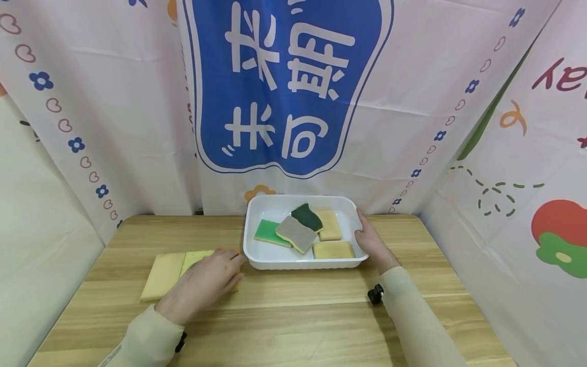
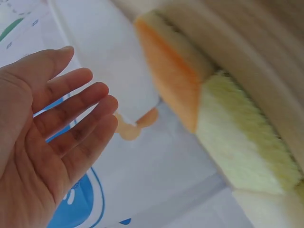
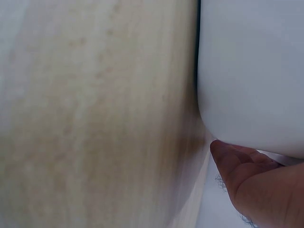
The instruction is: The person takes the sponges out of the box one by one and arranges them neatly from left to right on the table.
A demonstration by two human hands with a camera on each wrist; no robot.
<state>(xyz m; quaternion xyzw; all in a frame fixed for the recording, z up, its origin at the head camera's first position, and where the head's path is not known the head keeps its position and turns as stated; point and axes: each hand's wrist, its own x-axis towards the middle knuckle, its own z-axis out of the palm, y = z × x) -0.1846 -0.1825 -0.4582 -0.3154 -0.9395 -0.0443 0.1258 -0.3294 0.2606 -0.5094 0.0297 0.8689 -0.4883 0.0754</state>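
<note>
My left hand [image 1: 208, 278] hovers over a row of sponges at the table's left, its fingers spread and loosely extended in the left wrist view with nothing in them. The row runs from a pale yellow sponge [image 1: 161, 278] through a yellow-green sponge [image 2: 242, 137] to an orange sponge [image 2: 173, 71], which the hand partly covers in the head view. At the tray's right end, my right hand [image 1: 372, 242] grips the side of the white tray [image 1: 302, 265]. Inside lie a green sponge [image 1: 267, 232], a grey sponge [image 1: 297, 234], a dark green scouring pad [image 1: 306, 216] and two yellow sponges [image 1: 333, 250].
The wooden table [image 1: 293, 316] extends in front of the tray. A white printed curtain [image 1: 151, 168] hangs right behind the tray, and another printed cloth [image 1: 518, 244] stands along the right side.
</note>
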